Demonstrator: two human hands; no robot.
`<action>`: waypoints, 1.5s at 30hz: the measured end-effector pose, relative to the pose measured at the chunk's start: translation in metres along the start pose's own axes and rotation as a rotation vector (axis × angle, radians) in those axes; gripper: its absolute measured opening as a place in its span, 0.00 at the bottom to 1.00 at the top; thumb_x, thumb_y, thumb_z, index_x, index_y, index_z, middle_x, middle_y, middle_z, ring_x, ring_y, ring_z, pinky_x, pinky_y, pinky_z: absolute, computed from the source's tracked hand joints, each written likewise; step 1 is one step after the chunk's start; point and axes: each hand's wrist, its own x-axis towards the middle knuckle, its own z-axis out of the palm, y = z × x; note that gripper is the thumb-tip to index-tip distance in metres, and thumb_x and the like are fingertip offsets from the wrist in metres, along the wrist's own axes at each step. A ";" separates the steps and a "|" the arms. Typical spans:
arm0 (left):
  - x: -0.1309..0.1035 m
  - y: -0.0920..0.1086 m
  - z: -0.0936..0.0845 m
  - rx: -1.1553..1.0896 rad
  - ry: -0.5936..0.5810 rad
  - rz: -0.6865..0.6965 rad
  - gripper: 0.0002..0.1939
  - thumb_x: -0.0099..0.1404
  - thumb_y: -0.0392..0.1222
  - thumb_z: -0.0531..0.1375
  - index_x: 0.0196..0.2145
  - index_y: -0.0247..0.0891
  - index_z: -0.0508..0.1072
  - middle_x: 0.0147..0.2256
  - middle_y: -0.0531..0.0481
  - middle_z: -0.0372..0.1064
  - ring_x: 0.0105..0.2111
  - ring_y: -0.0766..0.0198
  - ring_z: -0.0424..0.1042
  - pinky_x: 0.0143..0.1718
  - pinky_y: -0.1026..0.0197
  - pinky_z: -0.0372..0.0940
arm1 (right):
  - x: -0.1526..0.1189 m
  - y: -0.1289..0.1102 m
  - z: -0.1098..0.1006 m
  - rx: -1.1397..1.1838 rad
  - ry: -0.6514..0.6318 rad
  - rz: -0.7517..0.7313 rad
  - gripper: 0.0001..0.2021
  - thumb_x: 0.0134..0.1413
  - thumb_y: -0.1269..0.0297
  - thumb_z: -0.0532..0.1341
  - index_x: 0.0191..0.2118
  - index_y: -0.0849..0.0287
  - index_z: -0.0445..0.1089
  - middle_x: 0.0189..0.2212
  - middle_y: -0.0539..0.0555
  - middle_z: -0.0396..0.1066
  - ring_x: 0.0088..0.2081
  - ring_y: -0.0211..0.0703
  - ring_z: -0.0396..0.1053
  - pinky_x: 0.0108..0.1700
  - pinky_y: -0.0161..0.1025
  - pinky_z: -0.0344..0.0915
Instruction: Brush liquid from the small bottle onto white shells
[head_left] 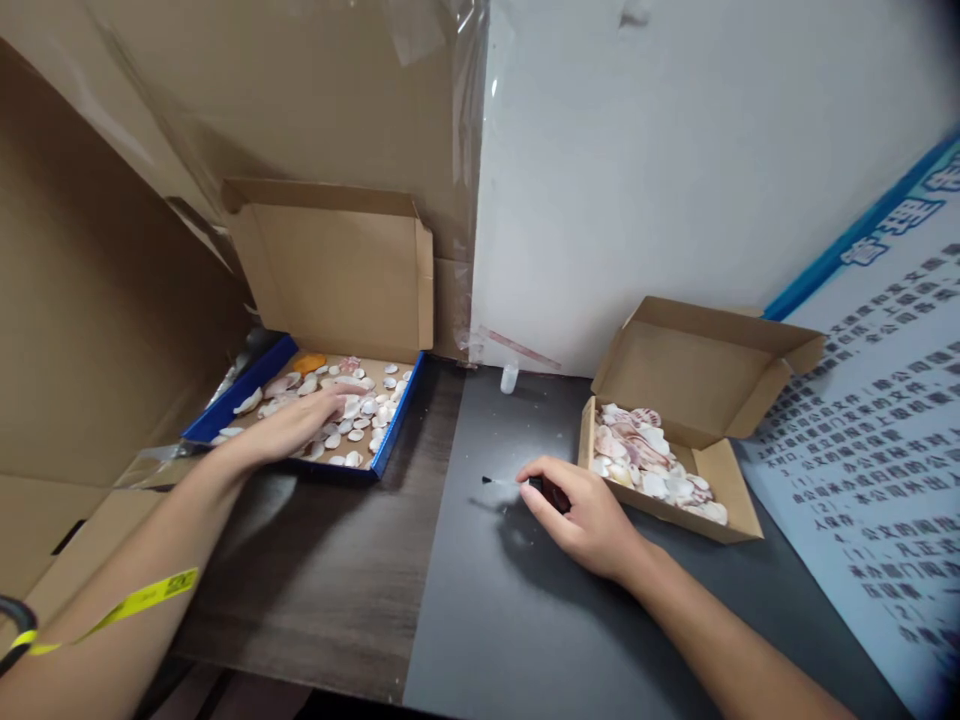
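Over the blue-edged cardboard box (pixel 388 440) at the left, my left hand (pixel 304 418) reaches in, fingers stretched out on or just above the small white shells (pixel 367 406). No object shows between those fingers. My right hand (pixel 581 510) is closed round the black handle of a small brush (pixel 553 494), above the dark grey mat; the brush's thin stem and dark tip point left. Just right of that hand is a brown cardboard box (pixel 727 490) with larger white and pinkish shells (pixel 637 450). Its lid stands open.
A small whitish bottle (pixel 509 378) stands at the back of the grey mat (pixel 480 600). Dark wooden table (pixel 330 590) shows at left. Cardboard walls (pixel 322 90), a white panel (pixel 637 150) and a printed sheet (pixel 885 430) border the work area.
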 end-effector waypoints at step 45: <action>0.091 0.139 0.136 -0.158 0.206 0.117 0.17 0.63 0.30 0.47 0.49 0.33 0.66 0.37 0.43 0.69 0.37 0.57 0.69 0.41 0.56 0.64 | 0.002 0.023 -0.031 0.016 0.510 0.202 0.11 0.62 0.57 0.58 0.44 0.57 0.63 0.30 0.50 0.66 0.28 0.38 0.65 0.31 0.36 0.61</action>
